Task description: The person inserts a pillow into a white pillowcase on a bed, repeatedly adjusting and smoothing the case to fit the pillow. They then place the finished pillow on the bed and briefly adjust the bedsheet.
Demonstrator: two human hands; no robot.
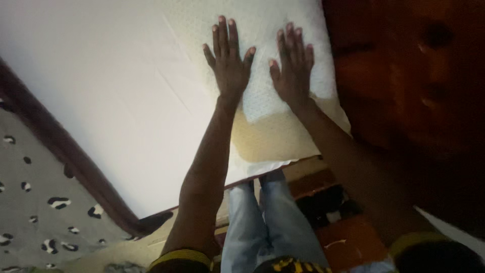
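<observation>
Pillow: a pale, finely dotted pillow (262, 30) lies at the head of the bed, against the dark wooden headboard (404, 76); a yellowish patch shows at its near end.
Left hand: the left hand (230, 63) lies flat on the pillow, palm down, fingers spread and straight. Its grip is open, closed on nothing.
Right hand: the right hand (293, 65) lies flat just beside the left, apart from it by a narrow strip of cloth, fingers spread, grip likewise open and pressing rather than holding.
Arms: both arms reach out nearly straight from the body.
How to press well: by the look of it, the cloth is being smoothed or pressed flat. That would go best with both palms kept level and the weight even, sliding outward from the middle so that creases run to the edges rather than bunch under the fingers.
Sheet: a white sheet (101, 76) covers the mattress to the left, with faint fold lines across it.
Bed frame: a dark wooden rail (65, 146) edges the mattress.
Floor side: a grey cloth with leopard spots (35, 202) lies beyond the rail.
Person: legs in light blue jeans (268, 222) stand close against the bed's edge.
</observation>
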